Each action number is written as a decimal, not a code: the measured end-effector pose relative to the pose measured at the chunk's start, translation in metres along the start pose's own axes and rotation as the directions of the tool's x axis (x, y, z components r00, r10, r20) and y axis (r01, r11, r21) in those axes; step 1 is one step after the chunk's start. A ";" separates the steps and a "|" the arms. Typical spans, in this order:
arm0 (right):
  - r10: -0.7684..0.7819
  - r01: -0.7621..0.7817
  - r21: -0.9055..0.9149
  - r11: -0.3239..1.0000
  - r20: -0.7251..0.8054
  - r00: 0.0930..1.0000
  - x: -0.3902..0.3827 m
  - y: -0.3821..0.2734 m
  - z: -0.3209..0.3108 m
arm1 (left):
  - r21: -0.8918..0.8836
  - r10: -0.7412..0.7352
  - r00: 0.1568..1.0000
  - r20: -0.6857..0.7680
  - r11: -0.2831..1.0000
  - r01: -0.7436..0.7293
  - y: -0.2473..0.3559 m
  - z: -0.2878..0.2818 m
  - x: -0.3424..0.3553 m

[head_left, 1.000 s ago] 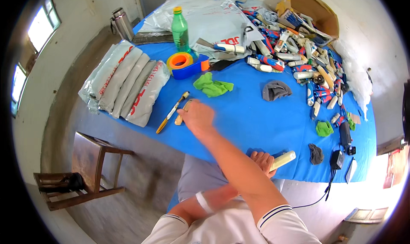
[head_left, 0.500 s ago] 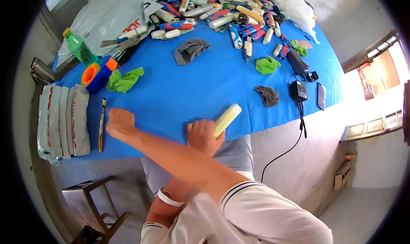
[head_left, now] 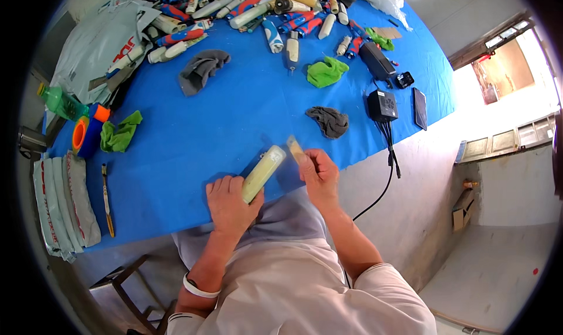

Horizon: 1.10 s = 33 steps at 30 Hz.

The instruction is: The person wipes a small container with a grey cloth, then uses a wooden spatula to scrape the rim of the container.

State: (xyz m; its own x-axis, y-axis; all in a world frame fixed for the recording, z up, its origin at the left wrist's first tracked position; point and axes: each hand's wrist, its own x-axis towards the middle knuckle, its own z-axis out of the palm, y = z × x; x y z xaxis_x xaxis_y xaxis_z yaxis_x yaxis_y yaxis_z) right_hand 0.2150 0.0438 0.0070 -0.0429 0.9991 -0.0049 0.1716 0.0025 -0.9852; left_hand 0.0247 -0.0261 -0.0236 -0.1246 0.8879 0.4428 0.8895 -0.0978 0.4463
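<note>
Though a cylinder (head_left: 264, 173) is clasped by the left hand (head_left: 227, 203) and a strip (head_left: 295, 149) finger-pinched by the right hand (head_left: 321, 178), contact isn't yet made.

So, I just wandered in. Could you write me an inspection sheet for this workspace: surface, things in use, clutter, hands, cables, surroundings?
Surface: blue-covered table, slightly creased.
Things in use: pale yellowish cylinder; small flat tan strip.
Clutter: mixed pile of tube-like pieces at the far side; green cloth and dark grey cloth on the right; slim brush, grey parcels and green bottle on the left.
Hands: left hand grips the cylinder; right hand pinches the strip.
Cables: black cables run from a black box over the table edge.
Surroundings: stool at lower left; bright opening at right.
</note>
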 end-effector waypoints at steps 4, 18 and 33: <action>0.008 -0.008 -0.003 1.000 -0.022 1.000 -0.003 0.010 -0.007 | 0.037 0.008 1.000 0.007 0.999 -0.008 0.000 -0.002 0.004; -0.079 0.090 -0.125 0.988 0.087 0.993 0.006 0.015 -0.004 | 0.031 0.021 0.997 0.075 0.999 -0.023 0.003 -0.007 0.013; -0.175 0.183 -0.246 0.952 0.055 0.983 0.008 0.022 0.003 | 0.020 0.008 0.995 0.101 1.000 -0.010 0.002 -0.010 0.017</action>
State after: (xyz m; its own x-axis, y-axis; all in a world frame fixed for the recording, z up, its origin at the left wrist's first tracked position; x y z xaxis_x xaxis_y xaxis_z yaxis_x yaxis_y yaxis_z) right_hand 0.2153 0.0516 -0.0153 -0.1265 0.9793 0.1580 0.3979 0.1960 -0.8963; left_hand 0.0201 -0.0158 -0.0077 -0.0722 0.9279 0.3658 0.8994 -0.0980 0.4261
